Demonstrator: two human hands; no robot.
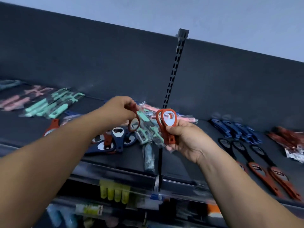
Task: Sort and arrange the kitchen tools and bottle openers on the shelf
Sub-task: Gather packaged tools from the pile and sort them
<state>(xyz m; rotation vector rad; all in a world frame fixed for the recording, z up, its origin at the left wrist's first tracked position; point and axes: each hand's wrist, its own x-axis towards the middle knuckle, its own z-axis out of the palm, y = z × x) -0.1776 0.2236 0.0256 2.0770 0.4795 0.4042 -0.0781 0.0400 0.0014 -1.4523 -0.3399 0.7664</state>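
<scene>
Left hand (pixel 120 111) fingers pinching red loop-headed opener (pixel 138 116), right hand (pixel 185 139) fingers gripping two stacked red openers (pixel 166 130)

Opener heap (pixel 113 140) left on shelf (pixel 21 127), opener rows (pixel 263 163) right (peelers (pixel 54 104) behind)

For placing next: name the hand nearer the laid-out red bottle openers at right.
Right. Right hand hovers left of the laid-out red bottle openers; left hand farther left.

Dark shelf (pixel 16 129), slotted upright (pixel 174 68), dark back panel (pixel 82 55); pale wall (pixel 164 12) above, seemingly dim.
</scene>
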